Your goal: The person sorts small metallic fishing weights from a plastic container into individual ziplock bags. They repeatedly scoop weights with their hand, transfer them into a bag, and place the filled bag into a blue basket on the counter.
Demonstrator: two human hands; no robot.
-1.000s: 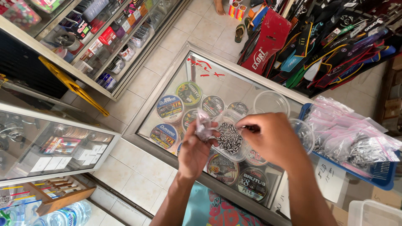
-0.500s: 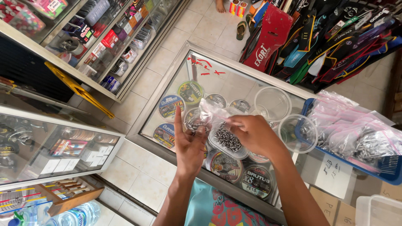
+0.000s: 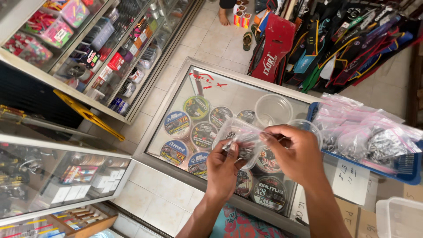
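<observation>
Over glass counter (image 3: 229,94) | both hands (image 3: 260,154) pinch clear bag (image 3: 241,137) | tray (image 3: 407,169) right

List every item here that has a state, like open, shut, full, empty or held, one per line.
Small clear plastic bag: held in both hands, small dark metal pieces inside.
Left hand: gripping the bag from below.
Right hand: pinching the bag's top edge.
Round clear container: lidless, looks empty, standing on the glass counter.
Blue tray: piled with filled clear bags.
Line spools: lying flat inside the counter.
</observation>
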